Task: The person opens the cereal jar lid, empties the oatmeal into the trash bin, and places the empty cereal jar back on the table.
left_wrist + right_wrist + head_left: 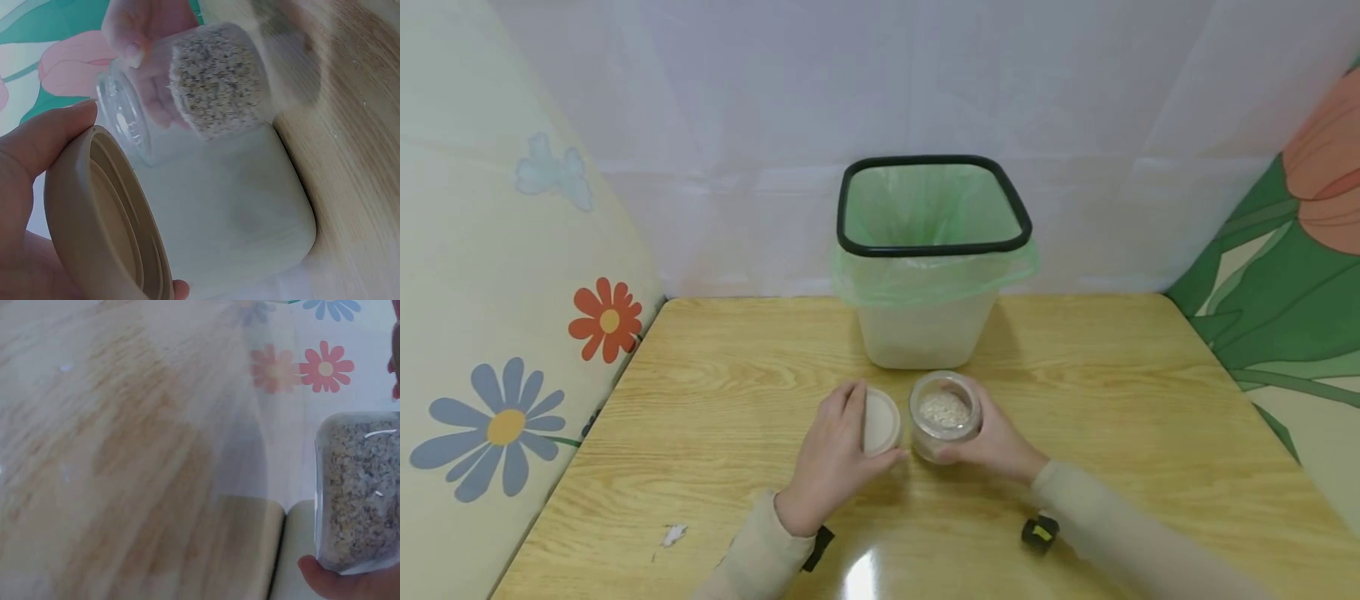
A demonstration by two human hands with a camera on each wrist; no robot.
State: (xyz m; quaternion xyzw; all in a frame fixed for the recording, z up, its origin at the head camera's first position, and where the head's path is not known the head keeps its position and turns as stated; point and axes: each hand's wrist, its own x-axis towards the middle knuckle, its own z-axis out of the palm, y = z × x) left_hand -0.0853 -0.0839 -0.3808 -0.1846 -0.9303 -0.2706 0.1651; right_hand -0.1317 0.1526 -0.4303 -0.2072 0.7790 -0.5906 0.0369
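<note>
My left hand (835,454) grips a round beige screw lid (106,219) by its rim, and the threaded inside shows in the left wrist view. Just to its right, my right hand (1000,437) holds a clear jar (946,417) with its mouth uncovered. Pale, speckled flakes or grains (215,81) fill part of the jar; their exact kind I cannot tell. Lid and jar are side by side and apart. In the right wrist view the jar's lower part (359,494) shows, with a fingertip under it.
Behind the hands stands a white bin (925,333) with a black rim and a green liner (917,279). It is on a wood-grain table (737,358) against a white cloth backdrop. Flower-printed panels (490,275) flank the table. A worn white spot (673,534) marks the tabletop at front left.
</note>
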